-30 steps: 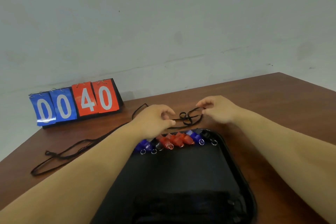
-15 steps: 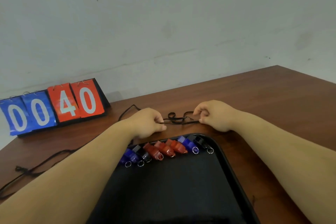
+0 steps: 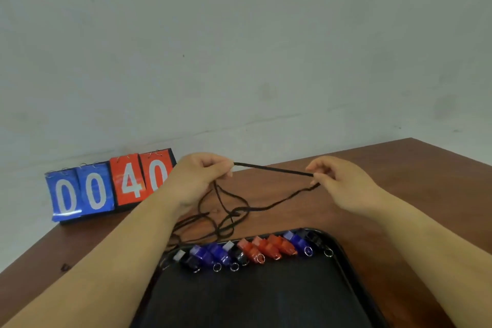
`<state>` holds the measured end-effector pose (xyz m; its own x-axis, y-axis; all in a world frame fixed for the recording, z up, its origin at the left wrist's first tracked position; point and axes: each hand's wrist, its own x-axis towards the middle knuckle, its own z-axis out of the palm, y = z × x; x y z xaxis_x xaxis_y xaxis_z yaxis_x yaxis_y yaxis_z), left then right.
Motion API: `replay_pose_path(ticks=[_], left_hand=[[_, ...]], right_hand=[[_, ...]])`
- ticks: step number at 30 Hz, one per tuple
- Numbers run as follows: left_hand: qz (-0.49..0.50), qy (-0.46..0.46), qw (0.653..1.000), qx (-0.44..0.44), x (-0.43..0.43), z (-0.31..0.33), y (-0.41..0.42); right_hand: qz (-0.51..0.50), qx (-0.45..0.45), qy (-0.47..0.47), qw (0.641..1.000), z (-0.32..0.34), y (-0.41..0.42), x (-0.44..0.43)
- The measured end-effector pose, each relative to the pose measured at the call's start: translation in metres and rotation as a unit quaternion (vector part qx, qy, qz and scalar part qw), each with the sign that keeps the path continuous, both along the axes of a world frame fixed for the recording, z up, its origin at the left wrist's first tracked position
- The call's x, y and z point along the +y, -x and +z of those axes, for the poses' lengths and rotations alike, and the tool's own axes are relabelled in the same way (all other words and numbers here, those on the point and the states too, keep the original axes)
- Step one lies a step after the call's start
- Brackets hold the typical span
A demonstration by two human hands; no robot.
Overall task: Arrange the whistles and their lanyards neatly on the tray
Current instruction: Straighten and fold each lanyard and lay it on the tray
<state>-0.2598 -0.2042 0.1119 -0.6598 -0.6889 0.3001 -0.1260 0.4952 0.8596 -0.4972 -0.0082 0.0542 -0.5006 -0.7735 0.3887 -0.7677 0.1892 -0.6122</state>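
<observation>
Both pinching hands, left hand and right hand, stretch a black lanyard above the whistles, scoreboard behind.

— What sort of place was I working in?

— It looked like a plain room used for sports gear, maybe a school or club storeroom; I could not tell which.

— What showed that?

— A flip scoreboard reading 00 and 40 stood at the far left edge of the brown wooden table, against a bare, scuffed grey-white wall. A row of blue, red and black whistles lay along the far edge of my black tray.

— Anything else?

— Only wall and table.
</observation>
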Motion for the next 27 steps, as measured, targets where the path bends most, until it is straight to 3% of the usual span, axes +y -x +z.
replay_pose_path(ticks=[4, 7, 8, 16, 19, 23, 27], left_hand=[[-0.020, -0.078, 0.991, 0.102, 0.011, 0.024, -0.011], [-0.046, -0.165, 0.971, 0.169, 0.023, 0.030, -0.020], [-0.059, -0.187, 0.963, 0.187, 0.027, 0.029, -0.024], [-0.107, -0.209, 0.963, 0.130, 0.053, 0.001, -0.048], [-0.087, -0.122, 0.988, 0.025, 0.055, -0.010, -0.054], [-0.077, -0.005, 0.993, -0.094, 0.062, -0.027, -0.055], [-0.102, 0.044, 0.984, -0.137, 0.063, -0.038, -0.057]], right_hand=[[0.009, -0.099, 0.124, 0.987, 0.016, -0.025, -0.003], [0.140, -0.343, 0.155, 0.916, 0.036, -0.050, -0.004], [0.176, -0.374, 0.145, 0.899, 0.042, -0.059, -0.004], [0.214, -0.332, 0.132, 0.909, 0.049, -0.101, -0.005], [0.221, -0.341, 0.115, 0.906, 0.035, -0.104, 0.002], [0.210, -0.352, 0.112, 0.905, 0.024, -0.102, 0.005], [0.203, -0.282, 0.124, 0.929, 0.021, -0.110, 0.003]])
